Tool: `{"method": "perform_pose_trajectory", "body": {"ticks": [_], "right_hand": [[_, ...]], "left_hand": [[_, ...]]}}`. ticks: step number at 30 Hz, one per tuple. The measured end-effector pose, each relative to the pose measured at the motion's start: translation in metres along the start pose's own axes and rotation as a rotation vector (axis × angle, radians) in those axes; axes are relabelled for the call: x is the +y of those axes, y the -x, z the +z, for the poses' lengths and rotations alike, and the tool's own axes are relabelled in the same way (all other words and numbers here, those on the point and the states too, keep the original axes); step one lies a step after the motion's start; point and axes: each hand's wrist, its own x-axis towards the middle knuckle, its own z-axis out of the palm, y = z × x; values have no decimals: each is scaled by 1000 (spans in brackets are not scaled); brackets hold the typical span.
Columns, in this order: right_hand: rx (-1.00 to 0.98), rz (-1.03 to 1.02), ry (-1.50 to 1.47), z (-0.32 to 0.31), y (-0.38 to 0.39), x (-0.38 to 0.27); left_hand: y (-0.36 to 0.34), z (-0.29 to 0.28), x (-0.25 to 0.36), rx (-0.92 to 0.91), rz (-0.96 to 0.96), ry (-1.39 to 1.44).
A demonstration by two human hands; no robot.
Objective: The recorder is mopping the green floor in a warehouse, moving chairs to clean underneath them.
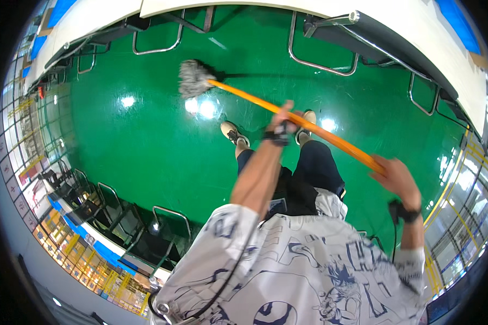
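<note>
Gripping: left hand (283, 123) and right hand (398, 179) both wrap the mop pole (298, 120).
Mop head (191, 78): far left on the green floor (146, 141).
Risk: head may snag the far bench legs (158, 50); wet floor may cause slipping.

The floor (146, 135) is a shiny, deep green with white spots of reflected light, and the mop (238, 89) has a bright orange handle and a grey, fluffy head with a black joint between them. The shirt (298, 271) is white with a dark blue drawn cartoon pattern, the trousers (314, 168) are dark navy, the shoes (230, 131) are beige, and both wristbands (276, 138) are black. The chairs (146, 238) have black seats and silver metal frames, the tables (406, 27) are white with blue patches, and yellow lines run along the floor edges.
</note>
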Motion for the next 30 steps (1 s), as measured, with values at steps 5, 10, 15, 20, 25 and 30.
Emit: {"method": "perform_pose_trajectory", "body": {"ticks": [5, 10, 15, 20, 25, 30], "right_hand": [[257, 198, 356, -45, 95, 63], [422, 154, 611, -57, 86, 57], [417, 54, 592, -34, 33, -5], [322, -58, 729, 14, -61, -122], [360, -346, 621, 90, -164, -362], [5, -543, 435, 195, -217, -481]], "left_hand": [[-70, 32, -182, -283, -243, 303], [-49, 72, -171, -48, -360, 641], [-28, 15, -89, -97, -226, 652], [1, -100, 63, -219, 222, 161], [73, -266, 285, -347, 1072, 299], [180, -347, 377, 552, 811, -248]]}}
